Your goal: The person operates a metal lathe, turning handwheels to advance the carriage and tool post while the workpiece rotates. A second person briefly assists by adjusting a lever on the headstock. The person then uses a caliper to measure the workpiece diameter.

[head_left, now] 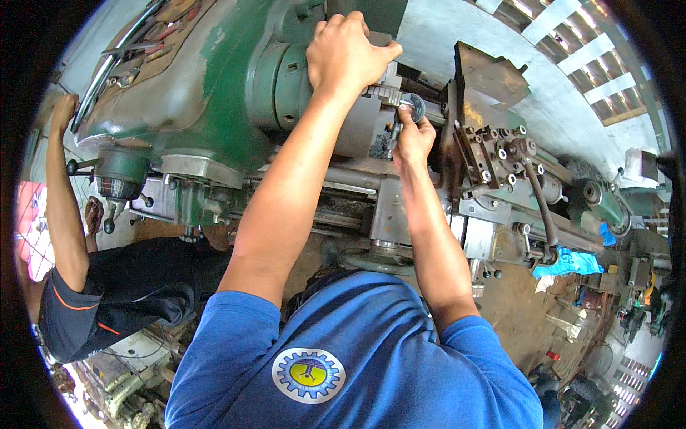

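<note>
My left hand [346, 57] reaches over the grey lathe chuck [354, 132], its fingers curled onto the top and the thumb stretched out to the right. The fingertips are partly hidden behind the hand. Just right of the stepped chuck jaws [384, 94], my right hand [414, 139] pinches a round, grey metal piece [416, 106] between thumb and fingers. That piece sits at the front of the jaws; whether they clamp it cannot be seen. Behind the chuck, the green spindle housing [275, 86] joins the large green headstock [207, 79].
Right of my hand stand an upright metal plate [489, 75] and the tool post [496, 154] with several bolts. The green tailstock [604, 207] is farther right. A blue cloth [572, 262] hangs below the bed. At left, a co-worker in a dark shirt [136, 286] reaches toward the headstock, which carries loose tools [136, 61].
</note>
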